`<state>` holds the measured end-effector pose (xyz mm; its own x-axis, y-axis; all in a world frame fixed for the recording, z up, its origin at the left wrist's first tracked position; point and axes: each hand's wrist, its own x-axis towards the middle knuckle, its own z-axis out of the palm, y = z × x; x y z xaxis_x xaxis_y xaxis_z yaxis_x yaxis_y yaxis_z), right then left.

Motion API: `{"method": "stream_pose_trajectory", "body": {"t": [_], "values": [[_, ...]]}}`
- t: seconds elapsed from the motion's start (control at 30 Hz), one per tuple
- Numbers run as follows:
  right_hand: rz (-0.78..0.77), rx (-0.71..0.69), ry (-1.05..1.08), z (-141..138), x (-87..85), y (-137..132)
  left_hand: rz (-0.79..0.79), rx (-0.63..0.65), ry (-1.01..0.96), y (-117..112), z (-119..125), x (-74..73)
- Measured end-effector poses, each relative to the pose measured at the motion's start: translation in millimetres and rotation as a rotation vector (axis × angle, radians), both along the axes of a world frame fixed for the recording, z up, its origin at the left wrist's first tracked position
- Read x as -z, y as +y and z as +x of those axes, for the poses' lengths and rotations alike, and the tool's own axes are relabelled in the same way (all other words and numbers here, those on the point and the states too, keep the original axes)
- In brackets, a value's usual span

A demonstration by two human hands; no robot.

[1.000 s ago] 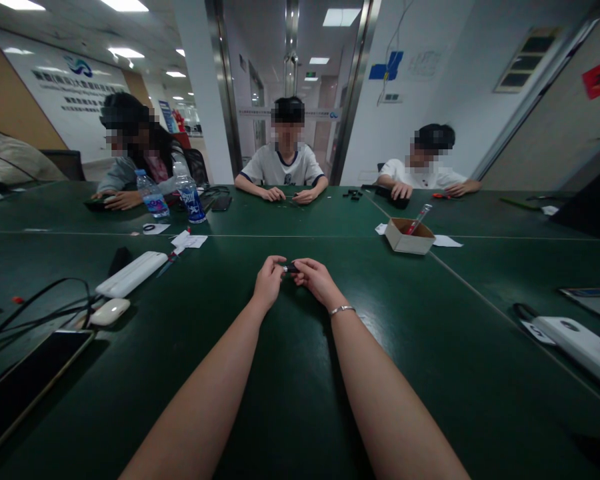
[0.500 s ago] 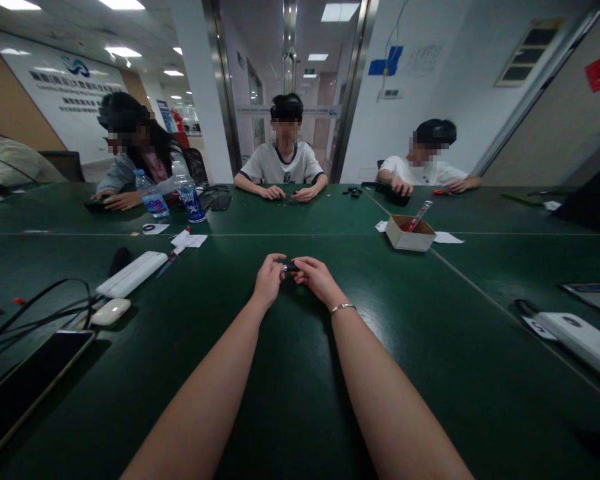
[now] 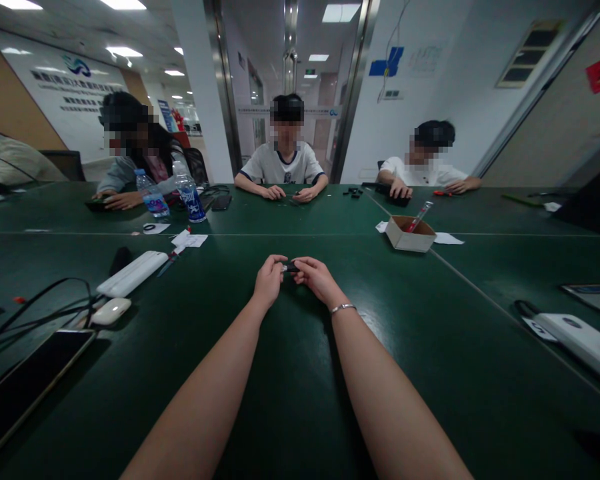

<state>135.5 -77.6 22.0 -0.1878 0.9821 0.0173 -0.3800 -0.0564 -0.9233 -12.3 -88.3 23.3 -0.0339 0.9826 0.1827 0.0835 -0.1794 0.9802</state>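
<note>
Between my two hands, just above the green table (image 3: pixel 300 347), is a small black piece with a silvery end (image 3: pixel 290 267); its exact kind is too small to make out. The fingers of my left hand (image 3: pixel 269 280) are closed on its silvery left end. My right hand (image 3: pixel 314 272), with a silver bracelet at the wrist, pinches the black right part between thumb and fingers. Both forearms reach forward over the table, and the fingertips nearly meet around the piece.
To the left lie a white power strip (image 3: pixel 133 274), a white rounded case (image 3: pixel 111 311), dark cables and a phone (image 3: pixel 35 387). An open cardboard box (image 3: pixel 410 237) stands right of centre. Another white power strip (image 3: pixel 580 340) is far right. Bottles (image 3: pixel 191 197) and several people are across the table.
</note>
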Motion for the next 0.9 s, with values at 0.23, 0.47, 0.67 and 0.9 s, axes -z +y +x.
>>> {"method": "stream_pose_trajectory", "body": {"t": [0.23, 0.47, 0.67, 0.9], "values": [[-0.001, -0.003, -0.001, 0.1, -0.6, -0.2, 0.031, -0.016, 0.017, 1.6, 1.1, 0.6], [-0.002, -0.005, -0.017, 0.1, -1.8, -0.6, 0.053, -0.018, 0.058, 2.4, -1.2, 3.0], [0.006, -0.004, -0.009, -0.4, -1.6, -1.0, 0.06, -0.024, 0.079, -0.1, -1.3, 0.0], [-0.002, 0.006, -0.01, -0.2, -3.2, -1.8, 0.071, 0.005, 0.078, 0.1, -1.1, 0.4]]}}
